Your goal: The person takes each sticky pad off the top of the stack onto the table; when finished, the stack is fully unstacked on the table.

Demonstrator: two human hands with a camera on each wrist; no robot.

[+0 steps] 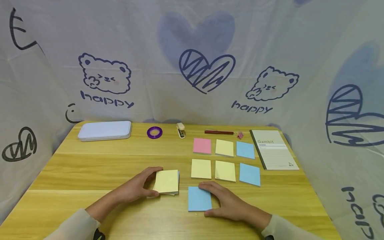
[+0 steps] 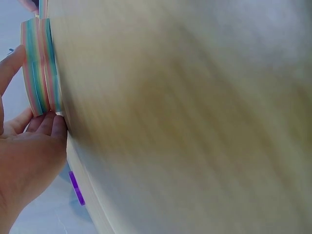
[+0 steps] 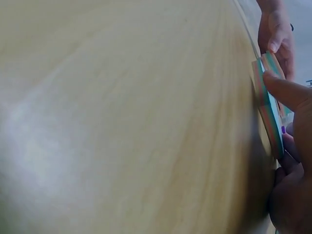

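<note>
- Wooden and yellow, the surface [image 1: 90,173] carries all the things in the head view. We see our left hand [image 1: 136,188] curled around the left edge of a yellow sticky pad [image 1: 167,181], near the front middle. Our right hand [image 1: 228,201] lies just beside it, with straight fingers resting on a blue sticky pad [image 1: 199,198]. Six more pads lie in two rows behind. Further back are a notebook [image 1: 274,150], a purple tape roll [image 1: 154,132], a small stapler [image 1: 180,130] and a white case [image 1: 105,130].
- From the left wrist view, the fingers [image 2: 48,124] touch the striped edge of the pad stack [image 2: 41,68].
- From the right wrist view, one finger [image 3: 287,90] lies on the pad's top; the surface is blurred.
</note>
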